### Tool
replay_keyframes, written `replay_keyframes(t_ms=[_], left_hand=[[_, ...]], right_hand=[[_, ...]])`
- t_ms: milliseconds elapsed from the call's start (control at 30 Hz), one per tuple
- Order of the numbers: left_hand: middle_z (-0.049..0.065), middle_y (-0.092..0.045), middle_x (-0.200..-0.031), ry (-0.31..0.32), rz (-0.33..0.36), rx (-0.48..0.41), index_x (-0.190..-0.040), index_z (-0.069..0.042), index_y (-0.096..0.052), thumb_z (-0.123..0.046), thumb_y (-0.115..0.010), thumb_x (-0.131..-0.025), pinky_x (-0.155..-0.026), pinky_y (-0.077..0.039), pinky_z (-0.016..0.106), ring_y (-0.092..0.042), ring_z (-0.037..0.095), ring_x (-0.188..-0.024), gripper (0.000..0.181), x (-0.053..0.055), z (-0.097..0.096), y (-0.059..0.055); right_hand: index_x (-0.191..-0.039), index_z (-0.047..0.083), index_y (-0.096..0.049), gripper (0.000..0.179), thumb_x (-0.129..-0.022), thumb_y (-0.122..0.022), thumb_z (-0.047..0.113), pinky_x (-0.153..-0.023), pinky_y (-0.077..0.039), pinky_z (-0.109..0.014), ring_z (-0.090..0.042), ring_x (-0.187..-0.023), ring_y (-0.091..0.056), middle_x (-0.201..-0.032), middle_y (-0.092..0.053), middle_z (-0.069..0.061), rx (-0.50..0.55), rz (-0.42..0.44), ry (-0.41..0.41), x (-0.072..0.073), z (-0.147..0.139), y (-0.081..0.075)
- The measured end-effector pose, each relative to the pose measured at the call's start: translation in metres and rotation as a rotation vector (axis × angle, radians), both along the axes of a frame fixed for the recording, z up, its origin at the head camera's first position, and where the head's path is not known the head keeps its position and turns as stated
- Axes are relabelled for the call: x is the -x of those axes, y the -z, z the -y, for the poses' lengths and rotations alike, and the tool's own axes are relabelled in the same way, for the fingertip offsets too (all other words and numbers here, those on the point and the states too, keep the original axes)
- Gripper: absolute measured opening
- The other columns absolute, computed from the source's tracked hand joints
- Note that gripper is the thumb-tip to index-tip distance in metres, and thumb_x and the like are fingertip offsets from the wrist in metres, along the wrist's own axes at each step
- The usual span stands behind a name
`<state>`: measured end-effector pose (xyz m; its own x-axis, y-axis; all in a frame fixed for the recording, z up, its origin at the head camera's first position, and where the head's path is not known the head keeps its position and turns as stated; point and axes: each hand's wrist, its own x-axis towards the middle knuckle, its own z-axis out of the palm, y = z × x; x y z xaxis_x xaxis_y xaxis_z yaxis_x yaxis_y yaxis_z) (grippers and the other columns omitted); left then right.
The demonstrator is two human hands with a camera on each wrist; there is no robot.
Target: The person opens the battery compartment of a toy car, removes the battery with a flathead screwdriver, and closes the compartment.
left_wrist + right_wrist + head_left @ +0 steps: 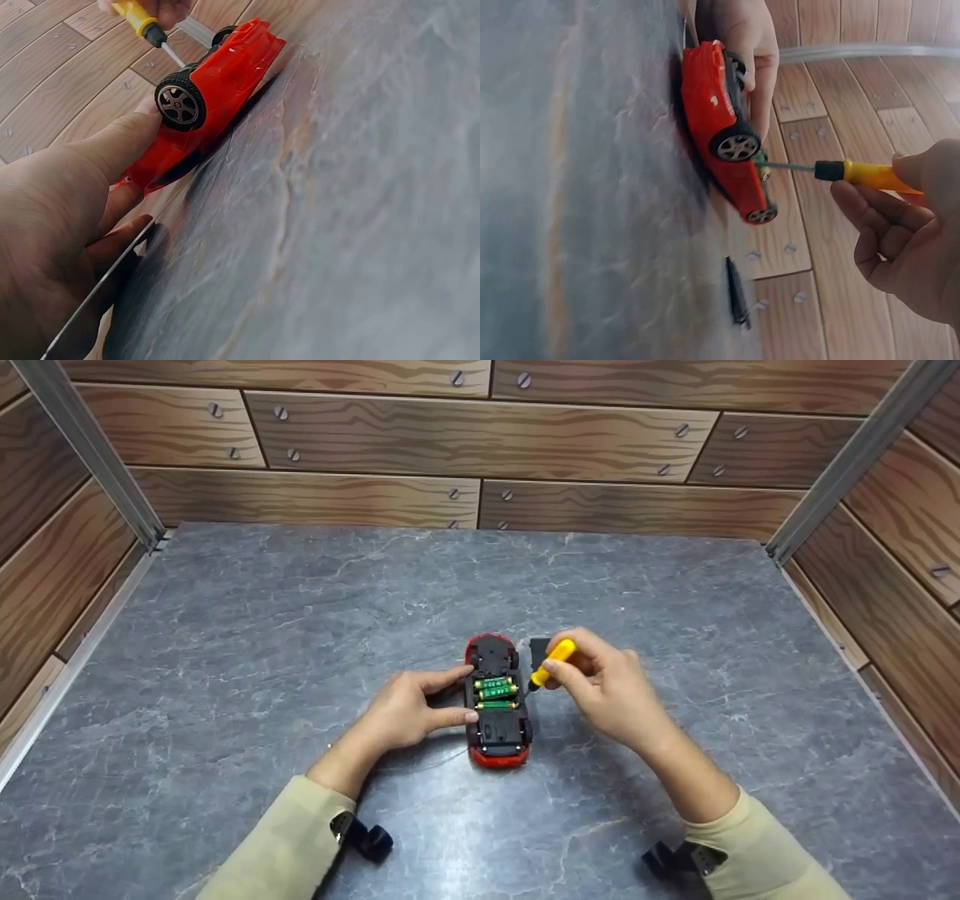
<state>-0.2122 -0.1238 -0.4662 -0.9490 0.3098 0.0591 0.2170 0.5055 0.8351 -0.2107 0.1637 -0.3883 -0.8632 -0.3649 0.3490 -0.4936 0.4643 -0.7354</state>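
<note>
A red toy car [499, 759] lies upside down on the table, its black underside facing up. Several green batteries [495, 690] sit in its uncovered battery compartment, the middle ones close together. My left hand [401, 709] holds the car by its left side, with thumb and a finger on its edge. In my right hand [611, 690] is a yellow screwdriver [553, 664], pinched by the handle. Its metal shaft [789, 166] reaches to the battery compartment in the right wrist view. The tip's exact contact is hard to make out.
A black battery cover [538, 649] lies right of the car, partly behind my right hand; the right wrist view shows this cover [736, 294] edge-on. Wood-patterned walls [480, 442] enclose the grey marbled table [300, 607] at the back and both sides.
</note>
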Motion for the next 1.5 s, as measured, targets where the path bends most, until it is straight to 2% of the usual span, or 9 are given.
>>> replay_keyframes(t_ms=[200, 400, 733, 933, 1067, 1233, 1333, 1500], left_hand=[[0.000, -0.066, -0.144, 0.005, 0.012, -0.009, -0.149, -0.028, -0.063, -0.045, -0.091, -0.083, -0.122, -0.037, 0.046, -0.057, 0.025, -0.139, 0.073, 0.001, -0.002, -0.002], [0.001, -0.065, -0.144, 0.007, 0.022, -0.017, -0.149, -0.027, -0.063, -0.043, -0.091, -0.083, -0.122, -0.037, 0.046, -0.057, 0.026, -0.139, 0.074, 0.001, -0.002, -0.002], [0.001, -0.067, -0.142, 0.009, -0.003, -0.018, -0.148, -0.024, -0.064, -0.041, -0.091, -0.084, -0.121, -0.039, 0.044, -0.058, 0.024, -0.138, 0.072, 0.000, 0.001, -0.002], [0.001, -0.066, -0.142, 0.005, -0.004, -0.013, -0.149, -0.025, -0.064, -0.042, -0.091, -0.083, -0.121, -0.038, 0.044, -0.058, 0.025, -0.138, 0.073, 0.000, 0.000, -0.002], [0.002, -0.066, -0.143, 0.012, -0.002, -0.017, -0.149, -0.024, -0.063, -0.042, -0.091, -0.083, -0.122, -0.038, 0.044, -0.058, 0.025, -0.138, 0.074, 0.001, -0.001, -0.002], [0.002, -0.065, -0.144, 0.013, 0.014, -0.011, -0.150, -0.025, -0.062, -0.042, -0.091, -0.083, -0.122, -0.037, 0.045, -0.057, 0.026, -0.139, 0.075, 0.000, -0.001, -0.003], [0.002, -0.065, -0.144, 0.011, 0.017, -0.010, -0.149, -0.025, -0.063, -0.043, -0.091, -0.083, -0.122, -0.037, 0.045, -0.057, 0.025, -0.139, 0.074, 0.000, 0.000, -0.003], [0.001, -0.065, -0.145, 0.006, 0.023, -0.006, -0.150, -0.026, -0.062, -0.043, -0.091, -0.083, -0.122, -0.037, 0.045, -0.057, 0.025, -0.139, 0.075, 0.000, 0.000, -0.002]], right_hand=[[-0.102, 0.013, -0.067, 0.006, -0.101, -0.073, 0.011, -0.070, -0.063, -0.033, -0.014, -0.080, -0.073, -0.089, -0.076, 0.002, -0.062, -0.010, 0.000, -0.001, 0.010, -0.006], [-0.105, 0.009, -0.068, 0.005, -0.103, -0.071, 0.012, -0.071, -0.062, -0.032, -0.020, -0.080, -0.074, -0.090, -0.076, -0.001, -0.038, 0.036, 0.004, 0.001, 0.007, -0.004], [-0.109, 0.008, -0.068, 0.006, -0.104, -0.070, 0.009, -0.074, -0.064, -0.040, -0.024, -0.081, -0.075, -0.094, -0.076, -0.009, 0.110, 0.142, 0.016, 0.005, -0.004, 0.005], [-0.110, 0.007, -0.068, 0.006, -0.104, -0.069, 0.009, -0.077, -0.065, -0.044, -0.025, -0.082, -0.076, -0.096, -0.076, -0.011, 0.139, 0.153, 0.006, 0.005, -0.008, 0.009], [-0.111, 0.004, -0.067, 0.007, -0.104, -0.067, 0.005, -0.080, -0.065, -0.041, -0.027, -0.083, -0.077, -0.097, -0.075, -0.013, 0.198, 0.168, -0.003, 0.006, -0.011, 0.011], [-0.113, -0.004, -0.063, 0.009, -0.105, -0.063, 0.000, -0.084, -0.064, -0.039, -0.030, -0.085, -0.077, -0.099, -0.074, -0.020, 0.300, 0.239, -0.011, 0.009, -0.017, 0.015], [-0.115, -0.008, -0.061, 0.011, -0.106, -0.061, 0.000, -0.085, -0.064, -0.041, -0.030, -0.086, -0.077, -0.100, -0.075, -0.022, 0.315, 0.267, -0.013, 0.011, -0.021, 0.017], [-0.117, -0.011, -0.058, 0.015, -0.107, -0.060, 0.000, -0.081, -0.063, -0.037, -0.029, -0.084, -0.078, -0.099, -0.075, -0.022, 0.322, 0.281, -0.014, 0.014, -0.024, 0.022]])
